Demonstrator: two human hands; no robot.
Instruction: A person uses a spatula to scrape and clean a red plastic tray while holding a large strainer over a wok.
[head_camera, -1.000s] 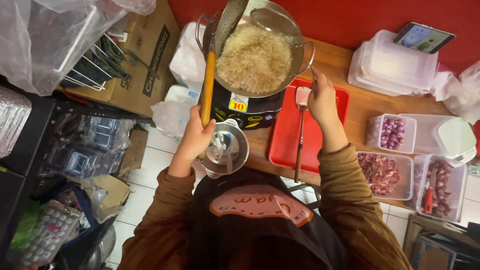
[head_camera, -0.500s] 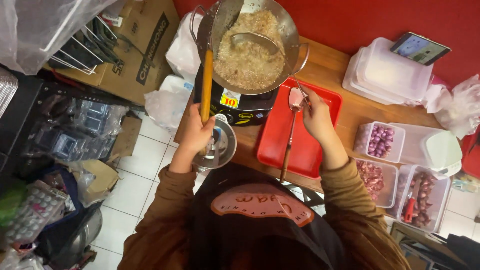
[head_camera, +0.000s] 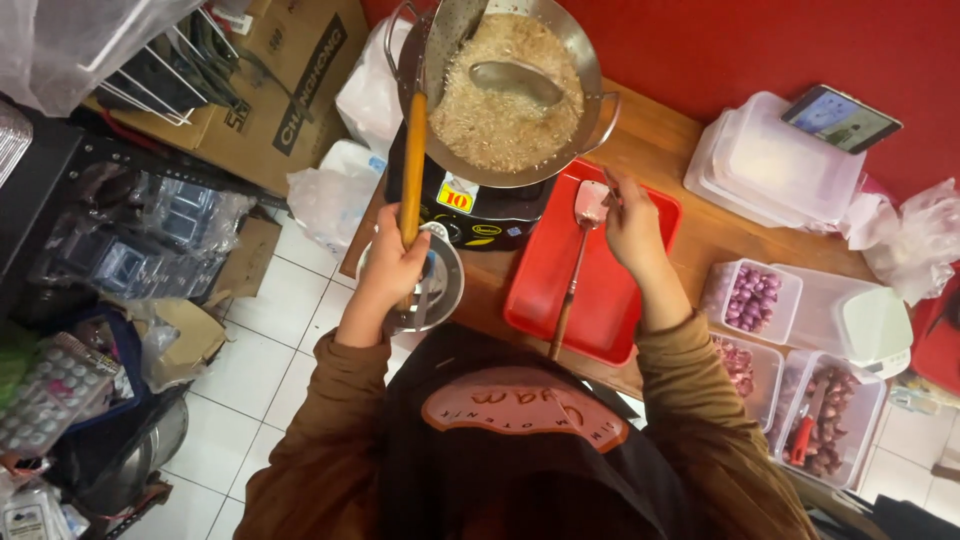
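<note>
Over the table's far edge, our left hand (head_camera: 392, 268) grips the ladle (head_camera: 413, 150), now resting in the wok (head_camera: 590, 60); our right hand (head_camera: 632, 215) has lowered the spatula (head_camera: 577, 262) onto the red tray (head_camera: 655, 205).

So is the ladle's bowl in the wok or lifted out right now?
In. The ladle lies with its bowl on the pale grainy food inside the wok, its yellow handle gripped by the left hand.
</note>
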